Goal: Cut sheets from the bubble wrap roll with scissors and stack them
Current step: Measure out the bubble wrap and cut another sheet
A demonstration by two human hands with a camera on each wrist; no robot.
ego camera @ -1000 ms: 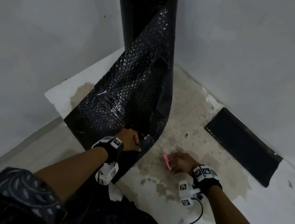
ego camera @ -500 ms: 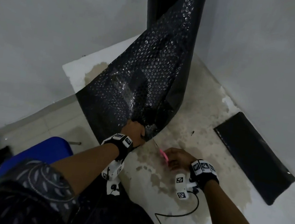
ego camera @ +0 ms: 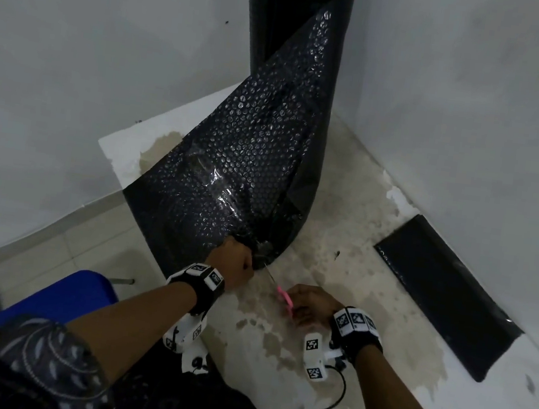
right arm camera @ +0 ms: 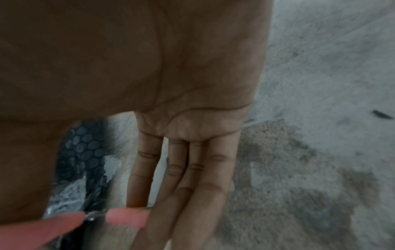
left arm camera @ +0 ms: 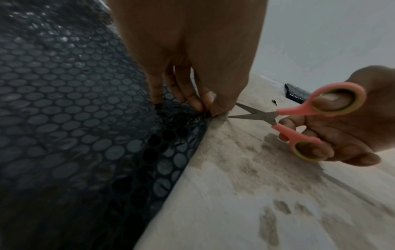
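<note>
Cut not started: scissors (left arm camera: 267, 116) blades parted, tips just short of the wrap (ego camera: 231, 172) edge at frame centre. Left hand (ego camera: 232, 262) pinches that edge; right hand (left arm camera: 346, 128) grips the handles. One dark sheet (ego camera: 447, 294) lies at right; more sheets left to cut and stack.

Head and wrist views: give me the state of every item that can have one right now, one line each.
Black bubble wrap roll: upright in the corner, partly unrolled.
Unrolled black bubble wrap sheet: draped onto the floor, uncut, edge bunched.
Left hand: pinches the sheet's edge.
Pink-handled scissors: blades open, tips near the pinched edge.
Right hand: holds the scissors, fingers through the loops.
Flat black cut sheet: lies beside the wall.
</note>
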